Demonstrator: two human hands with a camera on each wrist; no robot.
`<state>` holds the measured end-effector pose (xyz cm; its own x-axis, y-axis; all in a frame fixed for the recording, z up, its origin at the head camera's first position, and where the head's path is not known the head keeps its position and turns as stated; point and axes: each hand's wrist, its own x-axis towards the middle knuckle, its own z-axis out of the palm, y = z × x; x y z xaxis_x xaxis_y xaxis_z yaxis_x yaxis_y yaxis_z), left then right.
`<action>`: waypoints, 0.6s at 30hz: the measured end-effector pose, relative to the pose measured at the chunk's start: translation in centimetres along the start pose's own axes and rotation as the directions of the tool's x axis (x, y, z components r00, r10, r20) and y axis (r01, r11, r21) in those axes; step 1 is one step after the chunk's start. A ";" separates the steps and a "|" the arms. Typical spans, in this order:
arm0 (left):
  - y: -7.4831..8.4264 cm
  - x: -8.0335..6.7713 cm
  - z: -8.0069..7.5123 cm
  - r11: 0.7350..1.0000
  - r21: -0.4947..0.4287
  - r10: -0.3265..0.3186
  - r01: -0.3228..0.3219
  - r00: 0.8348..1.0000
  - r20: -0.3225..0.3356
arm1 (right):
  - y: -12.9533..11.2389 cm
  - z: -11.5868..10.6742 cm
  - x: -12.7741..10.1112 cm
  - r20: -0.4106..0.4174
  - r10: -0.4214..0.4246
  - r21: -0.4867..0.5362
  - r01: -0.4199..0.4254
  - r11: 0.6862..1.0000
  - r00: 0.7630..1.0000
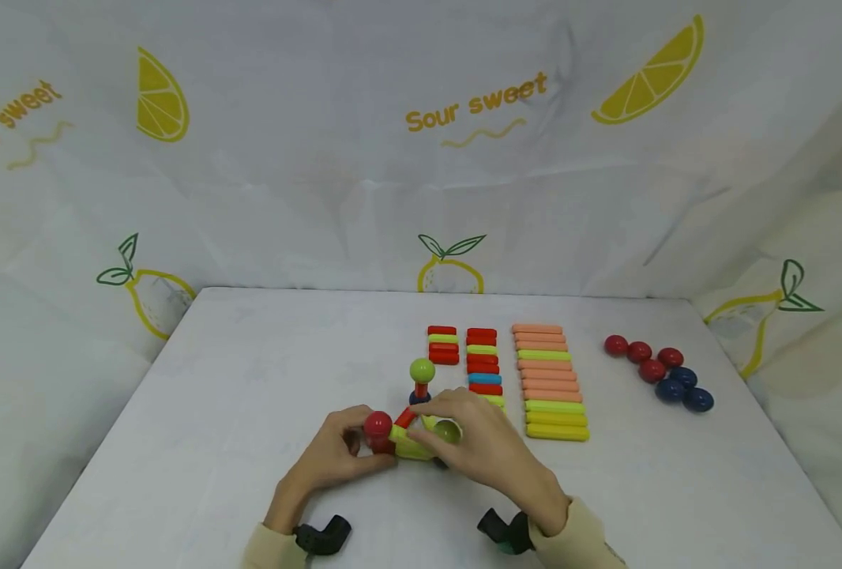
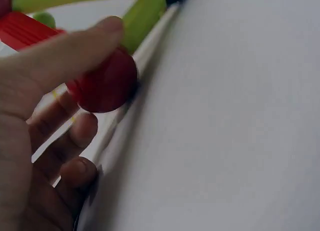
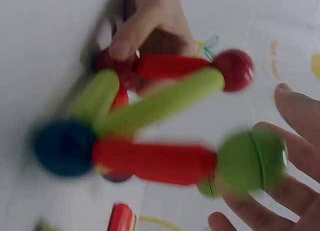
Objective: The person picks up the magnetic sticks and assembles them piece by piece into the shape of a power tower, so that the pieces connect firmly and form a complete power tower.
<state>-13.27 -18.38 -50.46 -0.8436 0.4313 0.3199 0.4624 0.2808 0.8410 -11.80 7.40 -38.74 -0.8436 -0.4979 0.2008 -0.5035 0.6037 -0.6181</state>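
A ball-and-stick toy frame stands between the hands, with yellow-green sticks (image 3: 160,102) and red sticks (image 3: 155,162) joining its balls. My left hand (image 1: 332,454) pinches a lower red ball (image 2: 107,83) at its left corner, thumb over the ball; above it rises another red ball (image 1: 378,425). My right hand (image 1: 481,438) is around the near green ball (image 3: 250,161), its fingers spread loosely behind and beside that ball. Below it on the red stick sits a blue ball (image 3: 65,147). At the back, a second green ball (image 1: 421,370) tops a short upright.
Short red and yellow-green sticks (image 1: 443,348) lie in a column behind the frame, with a second column (image 1: 483,358) beside it. Longer orange and yellow sticks (image 1: 549,386) lie to their right. Loose red balls (image 1: 638,352) and blue balls (image 1: 670,390) sit farther right.
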 end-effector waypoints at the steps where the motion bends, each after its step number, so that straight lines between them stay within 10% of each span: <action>1: -0.1 -0.1 -0.3 1.000 0.018 -0.013 0.014 1.000 -0.021 | 0.3 -0.5 -0.3 -0.032 0.013 0.001 -0.013 1.000 0.999; 8: -0.5 -0.7 -1.5 0.977 0.165 -0.095 0.138 0.965 -0.246 | 4.3 -3.2 -2.6 -0.159 0.167 -0.112 -0.186 0.976 0.973; 14: 1.1 -0.4 -1.0 0.911 0.180 -0.365 0.371 0.929 -0.069 | 7.4 -4.2 -4.7 -0.110 0.307 -0.262 -0.325 0.909 0.945; 18: 1.4 0.0 0.1 0.882 0.289 -0.367 0.373 0.927 -0.078 | 8.7 -3.9 -5.4 -0.031 0.372 -0.290 -0.365 0.885 0.928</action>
<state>-12.61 -17.87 -49.34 -0.9730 0.2296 0.0219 0.1714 0.6563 0.7348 -12.32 17.81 -42.21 -0.9757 -0.2181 -0.0206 -0.1919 0.8964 -0.3996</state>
